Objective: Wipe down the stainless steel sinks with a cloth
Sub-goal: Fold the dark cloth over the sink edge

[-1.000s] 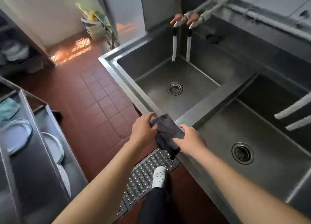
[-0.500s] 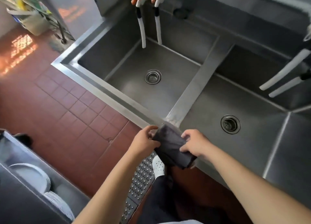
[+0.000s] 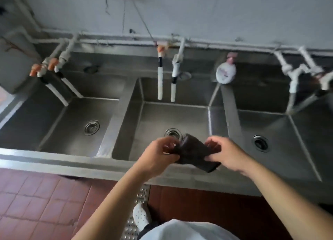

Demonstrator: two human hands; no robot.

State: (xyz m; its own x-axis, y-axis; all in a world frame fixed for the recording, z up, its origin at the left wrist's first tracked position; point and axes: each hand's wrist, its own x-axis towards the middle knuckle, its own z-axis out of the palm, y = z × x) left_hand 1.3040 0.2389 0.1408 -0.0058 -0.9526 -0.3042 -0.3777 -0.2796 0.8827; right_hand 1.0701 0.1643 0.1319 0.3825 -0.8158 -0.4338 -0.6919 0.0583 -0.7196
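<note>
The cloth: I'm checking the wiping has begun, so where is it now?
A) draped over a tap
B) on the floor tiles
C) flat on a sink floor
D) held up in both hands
D: the left hand and right hand pinch the dark cloth above the middle sink, off the steel.

Brightness: dim, flat and cool, without hard shadows.
Glare: soft pale sheen on the front rim of the three-basin stainless steel sinks.
Blur: motion smear throughout; the round white soap bottle has an unreadable label.
Distortion: wide-angle bending of the white wall pipes and the frame's edges.
Darkest: folded dark grey cloth, without visible detail.
</note>
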